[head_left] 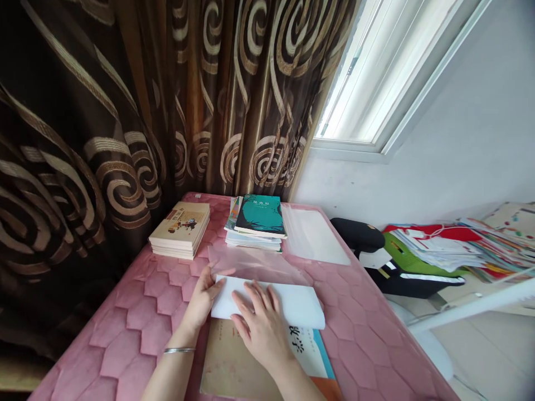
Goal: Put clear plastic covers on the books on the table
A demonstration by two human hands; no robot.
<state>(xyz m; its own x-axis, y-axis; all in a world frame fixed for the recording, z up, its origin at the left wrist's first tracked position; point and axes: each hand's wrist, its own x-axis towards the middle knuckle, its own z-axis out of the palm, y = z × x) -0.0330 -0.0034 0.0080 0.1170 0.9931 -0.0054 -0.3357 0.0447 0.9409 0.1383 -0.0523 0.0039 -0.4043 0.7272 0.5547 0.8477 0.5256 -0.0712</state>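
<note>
A white paper sheet (pixel 303 305), folded into a strip, lies across the top of an open textbook (pixel 234 356) with a tan left side and a white, blue and orange right side. My left hand (pixel 205 292) pinches the strip's upper left corner, thumb in front and a finger behind. Flat on the strip's middle, fingers spread, rests my right hand (pixel 261 320). Clear plastic film (pixel 259 264) extends beyond the strip's far edge. Part of the textbook is hidden by my right hand and forearm.
Pink quilted padding (pixel 137 317) covers the surface. Toward the back stand a stack of cream books (pixel 179 228) and a pile topped by a teal book (pixel 261 214). Plastic covers (pixel 317 234) lie back right. Curtains (pixel 196 100) hang behind; papers (pixel 434 248) are heaped at right.
</note>
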